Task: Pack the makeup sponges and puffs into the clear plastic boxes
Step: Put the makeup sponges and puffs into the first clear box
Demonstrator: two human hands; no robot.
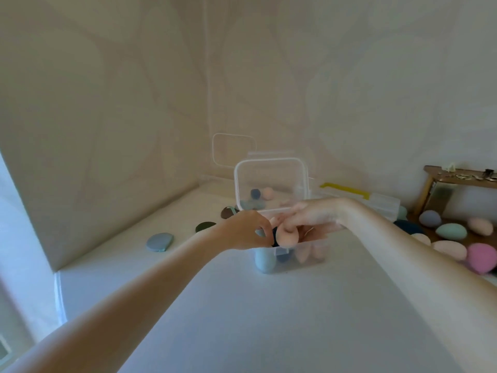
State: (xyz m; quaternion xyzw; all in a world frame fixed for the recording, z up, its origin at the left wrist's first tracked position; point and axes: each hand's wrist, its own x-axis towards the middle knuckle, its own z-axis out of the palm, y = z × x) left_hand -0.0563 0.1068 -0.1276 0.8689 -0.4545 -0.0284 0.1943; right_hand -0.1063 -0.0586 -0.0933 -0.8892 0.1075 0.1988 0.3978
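We are working at a white table (269, 319) set in a beige-walled corner. Center frame: one clear box (290, 254), lid up, holding several sponges. Our left hand (247, 232) is curling at its rim, grip unclear; right hand (309, 219) is pinching a peach sponge (289, 235). Three puffs (160, 242) are lying left; seven-odd sponges (451, 231) lower right.

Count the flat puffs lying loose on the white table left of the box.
3: a grey-blue flat puff farthest left, a dark green one, and a brown one near the clear plastic box. Hands may hide more.
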